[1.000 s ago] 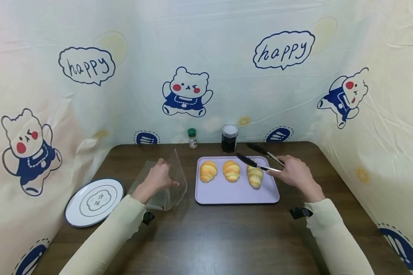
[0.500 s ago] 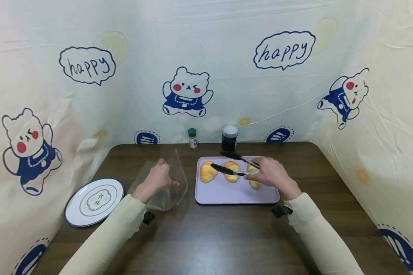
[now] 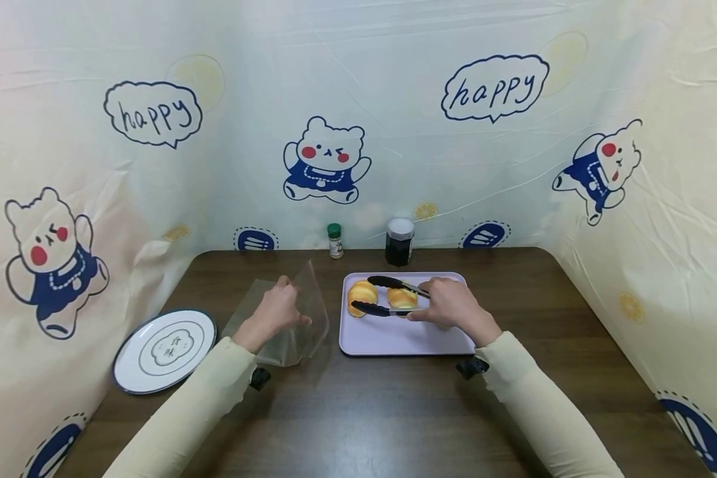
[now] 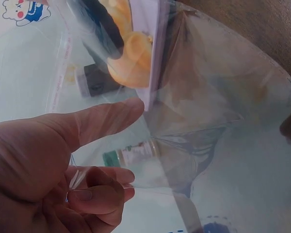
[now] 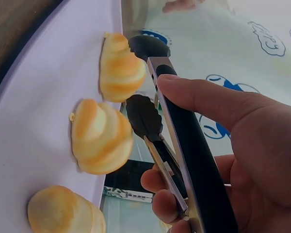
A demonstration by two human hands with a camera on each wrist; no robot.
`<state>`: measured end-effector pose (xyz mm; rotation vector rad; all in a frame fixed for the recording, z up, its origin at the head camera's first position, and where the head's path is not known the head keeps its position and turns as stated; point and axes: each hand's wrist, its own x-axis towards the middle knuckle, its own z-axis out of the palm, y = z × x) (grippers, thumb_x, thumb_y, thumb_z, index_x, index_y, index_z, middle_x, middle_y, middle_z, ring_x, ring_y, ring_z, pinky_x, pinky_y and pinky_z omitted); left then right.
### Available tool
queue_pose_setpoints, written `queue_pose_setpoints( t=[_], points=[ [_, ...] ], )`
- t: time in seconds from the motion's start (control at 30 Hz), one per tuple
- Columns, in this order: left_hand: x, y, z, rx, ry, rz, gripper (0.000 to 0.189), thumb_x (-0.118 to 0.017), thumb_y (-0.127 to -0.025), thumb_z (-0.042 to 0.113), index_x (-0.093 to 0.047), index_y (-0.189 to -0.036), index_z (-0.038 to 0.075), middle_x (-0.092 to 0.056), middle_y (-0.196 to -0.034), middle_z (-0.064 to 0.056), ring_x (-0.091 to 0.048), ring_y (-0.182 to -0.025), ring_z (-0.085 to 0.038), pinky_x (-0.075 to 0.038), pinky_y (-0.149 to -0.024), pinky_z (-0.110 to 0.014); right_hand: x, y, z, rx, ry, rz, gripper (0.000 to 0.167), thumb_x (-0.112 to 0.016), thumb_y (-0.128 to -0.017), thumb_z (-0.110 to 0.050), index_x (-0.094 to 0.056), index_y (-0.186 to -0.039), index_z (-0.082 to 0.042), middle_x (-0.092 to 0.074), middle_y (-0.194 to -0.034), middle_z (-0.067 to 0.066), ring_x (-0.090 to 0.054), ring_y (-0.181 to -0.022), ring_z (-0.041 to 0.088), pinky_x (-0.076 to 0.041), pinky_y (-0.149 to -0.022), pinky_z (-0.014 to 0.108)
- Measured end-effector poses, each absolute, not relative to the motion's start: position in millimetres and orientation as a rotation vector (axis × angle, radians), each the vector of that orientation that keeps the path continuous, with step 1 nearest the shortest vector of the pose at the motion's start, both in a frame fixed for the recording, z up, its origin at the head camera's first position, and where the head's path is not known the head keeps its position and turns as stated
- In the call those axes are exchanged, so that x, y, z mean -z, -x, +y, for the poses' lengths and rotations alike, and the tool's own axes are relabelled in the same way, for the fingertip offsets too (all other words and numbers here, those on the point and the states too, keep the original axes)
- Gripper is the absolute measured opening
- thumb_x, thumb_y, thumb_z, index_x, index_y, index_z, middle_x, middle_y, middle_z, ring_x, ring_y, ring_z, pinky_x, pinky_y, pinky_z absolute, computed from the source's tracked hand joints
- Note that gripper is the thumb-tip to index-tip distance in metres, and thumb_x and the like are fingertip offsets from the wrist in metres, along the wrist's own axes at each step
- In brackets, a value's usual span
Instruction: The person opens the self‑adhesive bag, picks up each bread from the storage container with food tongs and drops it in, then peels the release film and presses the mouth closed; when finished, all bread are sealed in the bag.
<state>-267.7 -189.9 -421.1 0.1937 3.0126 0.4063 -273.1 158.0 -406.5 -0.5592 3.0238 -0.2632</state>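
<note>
**Tongs spread over the rolls, bag in the other hand**

My right hand [image 3: 454, 304] is curled round the tongs [image 3: 394, 283], thumb on one arm, fingers on the other; their black tips stand apart with nothing gripped. From the head view the tips lie over the left roll [image 3: 363, 292], by the back left corner of the tray [image 3: 406, 342]; height above it I cannot tell. The middle roll [image 3: 401, 298] sits along the back edge; the right roll [image 5: 58, 211] shows only in the right wrist view. My left hand [image 3: 277, 309] has its fingers curled on the clear bag [image 3: 313, 318], thumb straight, between the tray's left edge and the bench's [image 3: 358, 411] left edge.

Method: straddle one roll, squeeze lightly (they look soft, so dents seem likely), lift level past the tray rim, and keep the bag's mouth wide.
</note>
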Motion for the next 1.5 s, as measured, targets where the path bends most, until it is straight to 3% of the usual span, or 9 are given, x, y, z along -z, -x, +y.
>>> queue_pose_setpoints(
  t=[0.33, 0.7, 0.9, 1.3, 1.5],
  points=[
    [421.7, 266.8, -188.3, -0.377, -0.217, 3.038, 0.072, -0.088, -0.075, 0.030, -0.060, -0.130, -0.009, -0.050, -0.129, -0.028, -0.064, -0.087, -0.034, -0.059, -0.080, -0.045, 408.3, 275.8, 150.6, 0.240, 0.487, 2.997, 0.077, -0.080, -0.075, -0.058, -0.066, -0.130, -0.006, -0.072, -0.114, 0.011, -0.058, -0.084, 0.020, -0.055, -0.081, 0.041],
    [423.1, 269.3, -184.8, -0.403, -0.198, 3.020, 0.069, -0.088, -0.075, 0.029, -0.062, -0.128, -0.008, -0.049, -0.133, -0.029, -0.064, -0.085, -0.033, -0.060, -0.076, -0.043, 414.8, 274.7, 150.7, 0.186, 0.512, 3.056, 0.070, -0.079, -0.077, -0.058, -0.069, -0.127, -0.010, -0.073, -0.114, 0.010, -0.058, -0.082, 0.018, -0.054, -0.077, 0.039],
    [425.8, 272.0, -183.5, -0.411, -0.207, 3.019, 0.067, -0.088, -0.075, 0.027, -0.063, -0.125, -0.008, -0.050, -0.131, -0.028, -0.064, -0.084, -0.033, -0.060, -0.076, -0.045, 416.1, 272.3, 155.7, 0.201, 0.548, 3.088, 0.070, -0.076, -0.078, -0.061, -0.069, -0.128, -0.012, -0.072, -0.121, 0.010, -0.067, -0.100, 0.025, -0.056, -0.086, 0.045],
    [425.9, 274.1, -182.9, -0.403, -0.200, 3.002, 0.064, -0.088, -0.075, 0.027, -0.065, -0.124, -0.006, -0.051, -0.127, -0.027, -0.065, -0.087, -0.034, -0.060, -0.077, -0.044, 395.1, 255.7, 165.7, 0.361, 0.570, 3.137, 0.072, -0.075, -0.081, -0.058, -0.063, -0.136, -0.013, -0.065, -0.135, 0.012, -0.062, -0.121, 0.035, -0.052, -0.099, 0.054],
    [427.9, 274.1, -182.9, -0.384, -0.210, 3.010, 0.061, -0.088, -0.075, 0.028, -0.067, -0.121, -0.006, -0.053, -0.126, -0.027, -0.066, -0.088, -0.035, -0.060, -0.078, -0.046, 383.0, 243.8, 162.3, 0.402, 0.680, 3.179, 0.073, -0.076, -0.080, -0.059, -0.063, -0.136, -0.016, -0.069, -0.123, 0.009, -0.066, -0.101, 0.029, -0.057, -0.086, 0.048]
  ],
)
